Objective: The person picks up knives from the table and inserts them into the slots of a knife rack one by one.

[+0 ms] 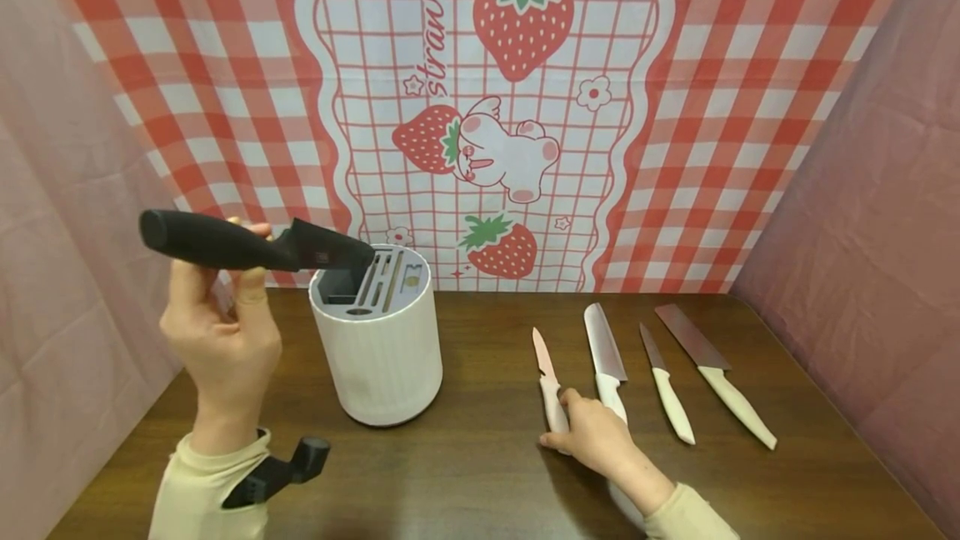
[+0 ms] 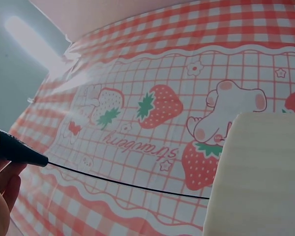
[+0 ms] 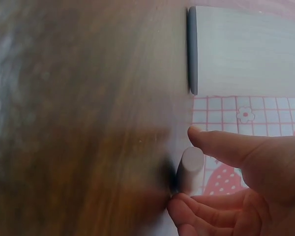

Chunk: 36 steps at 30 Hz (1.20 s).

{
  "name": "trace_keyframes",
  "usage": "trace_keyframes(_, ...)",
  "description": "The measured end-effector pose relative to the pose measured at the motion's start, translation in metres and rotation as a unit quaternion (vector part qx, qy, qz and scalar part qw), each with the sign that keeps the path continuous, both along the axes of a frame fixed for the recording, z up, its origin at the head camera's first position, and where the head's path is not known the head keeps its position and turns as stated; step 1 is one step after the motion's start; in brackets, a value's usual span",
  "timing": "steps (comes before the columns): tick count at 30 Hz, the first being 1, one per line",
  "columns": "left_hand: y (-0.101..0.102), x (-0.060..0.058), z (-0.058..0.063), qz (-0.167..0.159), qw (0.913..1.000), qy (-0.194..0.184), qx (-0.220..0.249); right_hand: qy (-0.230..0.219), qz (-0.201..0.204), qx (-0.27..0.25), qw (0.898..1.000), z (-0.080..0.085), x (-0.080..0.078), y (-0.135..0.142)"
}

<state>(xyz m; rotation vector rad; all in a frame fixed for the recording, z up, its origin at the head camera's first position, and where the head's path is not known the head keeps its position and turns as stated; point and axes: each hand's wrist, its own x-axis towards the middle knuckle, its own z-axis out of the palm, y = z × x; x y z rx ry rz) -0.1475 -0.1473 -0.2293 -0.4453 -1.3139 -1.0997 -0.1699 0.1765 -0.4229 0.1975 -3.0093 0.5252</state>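
In the head view my left hand [image 1: 221, 319] grips the black handle of a knife [image 1: 217, 242], raised at the left. Its dark blade reaches over the slotted top of a white ribbed knife block [image 1: 382, 365]; whether the tip has entered a slot cannot be told. The left wrist view has this knife's blade [image 2: 128, 185] edge-on, as a thin line. Down on the table, my right hand [image 1: 596, 432] straddles the pink handle of a small paring knife [image 1: 553, 407], thumb on one side, fingers on the other. The handle's end [image 3: 191, 167] appears between them in the right wrist view.
Right of that hand lie a white-handled broad knife [image 1: 603, 344], a small cream-handled knife [image 1: 671, 402] and a cream-handled cleaver [image 1: 693, 336]. The brown table [image 1: 465, 473] ends at a strawberry-print cloth backdrop [image 1: 660, 215]. Pink cloth [image 1: 862, 190] hangs at the sides.
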Motion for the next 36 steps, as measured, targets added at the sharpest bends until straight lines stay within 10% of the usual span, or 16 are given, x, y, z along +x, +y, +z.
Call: trace_keyframes(36,-0.005,-0.041,-0.025,-0.010,0.9927,-0.057,-0.106,-0.014,-0.010,0.001,1.000,0.001,0.001,-0.002)
